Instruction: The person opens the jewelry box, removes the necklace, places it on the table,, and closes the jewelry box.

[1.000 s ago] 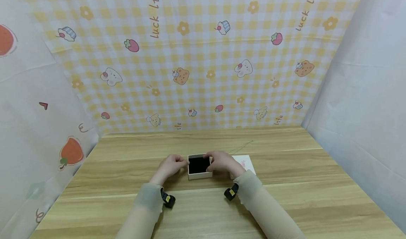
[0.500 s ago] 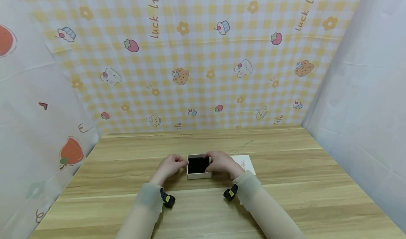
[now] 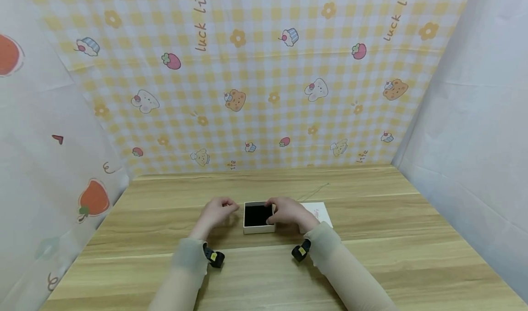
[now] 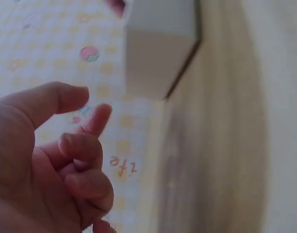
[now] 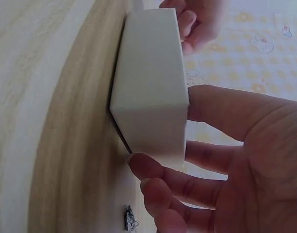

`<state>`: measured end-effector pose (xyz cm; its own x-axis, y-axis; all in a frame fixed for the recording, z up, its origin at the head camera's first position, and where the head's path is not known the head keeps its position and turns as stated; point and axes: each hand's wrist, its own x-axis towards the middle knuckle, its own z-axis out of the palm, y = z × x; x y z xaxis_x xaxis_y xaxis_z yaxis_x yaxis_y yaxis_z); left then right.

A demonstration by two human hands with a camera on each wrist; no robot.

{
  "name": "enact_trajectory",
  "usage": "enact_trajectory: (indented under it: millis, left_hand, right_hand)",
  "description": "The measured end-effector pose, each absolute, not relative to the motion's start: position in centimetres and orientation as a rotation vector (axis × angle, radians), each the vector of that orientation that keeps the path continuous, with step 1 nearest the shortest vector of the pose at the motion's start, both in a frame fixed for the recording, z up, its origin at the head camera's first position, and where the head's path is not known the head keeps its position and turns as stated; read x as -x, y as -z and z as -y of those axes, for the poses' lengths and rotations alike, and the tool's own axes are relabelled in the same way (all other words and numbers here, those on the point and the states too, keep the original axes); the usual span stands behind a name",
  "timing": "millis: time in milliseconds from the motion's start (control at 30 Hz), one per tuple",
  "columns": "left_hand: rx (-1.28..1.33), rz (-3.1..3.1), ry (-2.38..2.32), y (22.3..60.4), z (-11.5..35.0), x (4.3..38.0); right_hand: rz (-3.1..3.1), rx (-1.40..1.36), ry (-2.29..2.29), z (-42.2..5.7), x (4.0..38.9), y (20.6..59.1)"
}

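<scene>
A small white box [image 3: 259,230] with a black interior [image 3: 257,215] stands uncovered on the wooden table in the head view. My right hand [image 3: 287,211] grips its right end; in the right wrist view the thumb [image 5: 216,104] reaches over the rim while a fingertip touches the lower outer corner. Just left of the box, my left hand [image 3: 217,212] hovers apart from it. Its fingers are loosely curled with nothing between them, and thumb and index stand apart in the left wrist view. A white lid [image 3: 319,212] with a pink print lies partly behind my right wrist.
Behind the lid lies a thin chain or cord [image 3: 314,191]. A dark silvery piece [image 5: 130,218] rests on the table in the right wrist view. The wooden table [image 3: 264,274] meets a checked cloth [image 3: 264,72] at the back, with pale cloths at both sides.
My left hand has moved left, away from the box's left wall. The right hand stays at the box's right end, and the box has hardly shifted.
</scene>
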<state>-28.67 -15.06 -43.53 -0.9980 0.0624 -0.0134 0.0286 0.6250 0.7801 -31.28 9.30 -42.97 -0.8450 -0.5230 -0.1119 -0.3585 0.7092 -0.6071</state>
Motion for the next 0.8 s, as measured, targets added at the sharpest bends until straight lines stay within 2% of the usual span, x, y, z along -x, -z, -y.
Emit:
enact_trajectory:
  millis: [400, 800]
  left_hand:
    - [-0.556, -2.586, -1.319, 43.1, 16.5, 28.8]
    - [-0.585, -2.477, -1.223, 44.6, 15.7, 28.8]
  right_hand:
    - [-2.618, 0.669, 0.884, -9.7, 30.9, 42.1]
    - [-2.616, 0.655, 0.911, -10.1, 31.0, 41.1]
